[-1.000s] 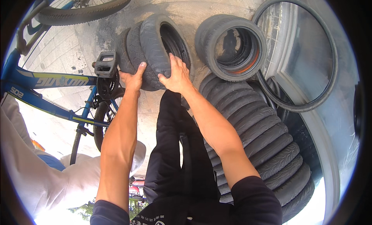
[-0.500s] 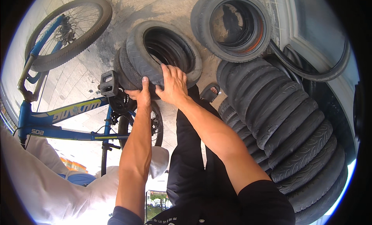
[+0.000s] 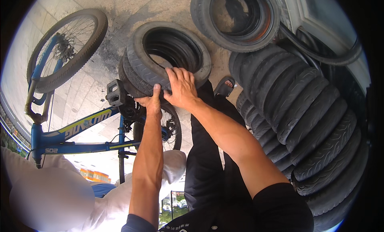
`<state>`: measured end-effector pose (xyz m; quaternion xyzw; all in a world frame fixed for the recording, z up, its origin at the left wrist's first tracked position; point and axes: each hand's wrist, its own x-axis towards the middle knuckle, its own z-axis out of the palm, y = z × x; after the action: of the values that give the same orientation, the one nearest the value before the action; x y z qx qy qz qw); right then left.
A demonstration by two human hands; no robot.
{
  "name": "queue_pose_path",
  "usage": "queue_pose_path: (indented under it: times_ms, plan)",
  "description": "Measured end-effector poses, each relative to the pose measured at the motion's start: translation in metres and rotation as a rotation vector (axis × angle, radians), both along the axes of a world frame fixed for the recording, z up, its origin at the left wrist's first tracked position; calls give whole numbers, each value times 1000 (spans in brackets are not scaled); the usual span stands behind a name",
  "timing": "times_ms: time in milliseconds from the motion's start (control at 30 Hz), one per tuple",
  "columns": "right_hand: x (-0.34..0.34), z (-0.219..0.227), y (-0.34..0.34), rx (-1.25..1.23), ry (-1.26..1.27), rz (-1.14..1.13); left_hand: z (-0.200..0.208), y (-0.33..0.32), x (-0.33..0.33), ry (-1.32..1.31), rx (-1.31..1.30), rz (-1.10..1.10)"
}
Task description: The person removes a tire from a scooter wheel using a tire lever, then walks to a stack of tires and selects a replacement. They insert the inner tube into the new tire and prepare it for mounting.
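A short stack of worn black scooter-sized tires stands on the paving in front of me. My right hand grips the near side of the top tire, its fingers hooked over the rim into the opening and its thumb outside. Beside it, my left hand presses against the near outer side of the stack, thumb raised along the tread. The left fingers are partly hidden and reach toward the lower tire. A bicycle pedal is just left of that hand.
A blue bicycle stands upside-down in view at left, with a person in light clothing beside it. Another tire stack stands at the far right. A long row of tires fills the right side. A sandaled foot shows nearby.
The view has shifted, and the bicycle and right-hand tires sit differently in it. Both hands stay on the tire stack. The light-clothed person's blurred head has come into view at lower left.
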<state>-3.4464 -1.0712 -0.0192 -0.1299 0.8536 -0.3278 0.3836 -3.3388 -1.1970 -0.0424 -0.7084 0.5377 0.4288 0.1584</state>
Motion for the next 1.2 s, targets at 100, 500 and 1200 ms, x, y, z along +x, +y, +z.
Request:
queue_pose_path:
  times_ms: [100, 500, 1200]
  plan:
    - [1, -1, -4, 5, -10, -10, -3, -3, 3, 3, -14, 12]
    - [5, -1, -5, 12, 4, -10, 2, 2, 0, 87, 0, 89]
    - [-86, -62, 77, 363, 205, -308, 17, 9, -30, 4, -45, 38]
